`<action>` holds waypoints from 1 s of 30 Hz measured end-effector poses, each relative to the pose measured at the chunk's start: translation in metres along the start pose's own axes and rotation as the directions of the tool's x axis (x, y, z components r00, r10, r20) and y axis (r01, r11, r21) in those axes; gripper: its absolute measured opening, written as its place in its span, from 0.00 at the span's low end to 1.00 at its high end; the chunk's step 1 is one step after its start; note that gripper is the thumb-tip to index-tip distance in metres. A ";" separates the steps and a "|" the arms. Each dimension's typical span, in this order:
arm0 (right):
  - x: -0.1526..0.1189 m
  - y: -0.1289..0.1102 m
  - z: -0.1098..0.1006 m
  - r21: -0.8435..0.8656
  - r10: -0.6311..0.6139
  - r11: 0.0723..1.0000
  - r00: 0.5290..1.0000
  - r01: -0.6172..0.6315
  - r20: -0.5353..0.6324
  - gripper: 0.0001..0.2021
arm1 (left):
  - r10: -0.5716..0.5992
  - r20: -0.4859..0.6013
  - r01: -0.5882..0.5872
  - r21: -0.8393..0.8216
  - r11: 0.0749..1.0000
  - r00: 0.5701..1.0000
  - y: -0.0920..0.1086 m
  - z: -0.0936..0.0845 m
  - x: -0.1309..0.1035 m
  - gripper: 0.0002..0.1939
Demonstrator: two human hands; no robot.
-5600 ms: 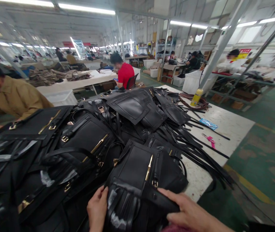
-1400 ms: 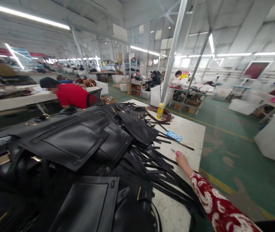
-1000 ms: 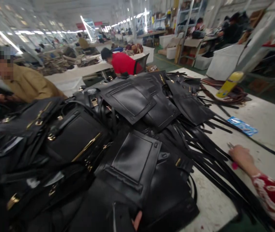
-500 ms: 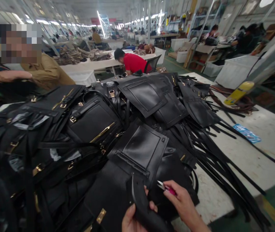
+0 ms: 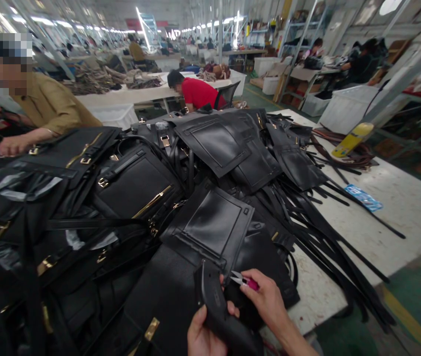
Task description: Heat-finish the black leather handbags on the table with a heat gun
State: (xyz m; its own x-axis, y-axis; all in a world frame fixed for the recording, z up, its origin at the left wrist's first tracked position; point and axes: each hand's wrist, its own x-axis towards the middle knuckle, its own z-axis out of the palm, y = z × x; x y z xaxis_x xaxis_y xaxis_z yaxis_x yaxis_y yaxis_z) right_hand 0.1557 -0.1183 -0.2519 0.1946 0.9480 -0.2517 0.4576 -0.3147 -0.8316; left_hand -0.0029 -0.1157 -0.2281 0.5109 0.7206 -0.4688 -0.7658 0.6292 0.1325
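My left hand (image 5: 205, 333) is closed around a curved black leather piece (image 5: 214, 299), with the thumb on its near side and fingertips showing at its right edge. In my right hand (image 5: 268, 299) are thread snips (image 5: 252, 284) with a pink handle. Their two pointed metal blades stand apart, close to the right edge of the leather piece. I cannot tell whether the blades touch it. Beneath both hands lies a black leather bag (image 5: 169, 287) with a stitched, framed panel (image 5: 216, 222) turned upward.
Black bags (image 5: 132, 183) with gold zips and buckles heap across the table (image 5: 410, 202). Long black straps (image 5: 329, 247) trail over its right side. A yellow bottle (image 5: 353, 140) and a blue packet (image 5: 363, 197) lie there. A co-worker in a tan shirt (image 5: 57, 101) works at left.
The snips have moved left, nearer the leather piece, and their blades look wider apart. My left hand keeps its hold. The co-worker's hand at left has come down onto the bags.
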 end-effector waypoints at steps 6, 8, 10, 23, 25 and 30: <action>0.012 0.006 0.004 0.046 0.045 0.998 0.997 -0.043 -0.058 0.08 | -0.002 -0.045 0.000 -0.047 0.999 0.999 0.001 -0.001 0.001 0.20; 0.016 0.005 0.006 0.088 0.054 0.995 0.997 -0.049 -0.048 0.07 | -0.007 -0.026 0.006 -0.054 0.999 1.000 0.001 -0.001 0.001 0.19; 0.019 0.004 0.008 0.124 0.057 0.991 0.998 -0.053 -0.028 0.06 | -0.009 -0.011 0.009 -0.049 0.999 1.000 0.001 0.000 0.001 0.19; 0.003 0.009 -0.002 0.252 0.064 0.963 0.992 -0.091 0.113 0.06 | -0.028 0.045 0.029 -0.026 0.999 0.999 0.002 -0.001 -0.009 0.20; 0.002 0.005 -0.001 0.251 0.060 0.964 0.991 -0.089 0.124 0.06 | -0.020 0.040 0.021 -0.036 0.999 0.999 0.002 -0.001 -0.010 0.19; 0.007 0.003 0.003 0.300 0.056 0.949 0.987 -0.099 0.149 0.06 | -0.025 0.026 0.026 -0.047 0.999 0.999 0.002 -0.001 -0.010 0.19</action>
State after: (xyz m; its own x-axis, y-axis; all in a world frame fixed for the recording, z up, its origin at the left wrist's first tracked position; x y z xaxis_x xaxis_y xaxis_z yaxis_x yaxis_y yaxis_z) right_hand 0.1560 -0.1128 -0.2570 0.0889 0.9251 -0.3691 0.1546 -0.3789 -0.9125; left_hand -0.0104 -0.1220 -0.2236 0.5398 0.7119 -0.4491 -0.7698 0.6334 0.0787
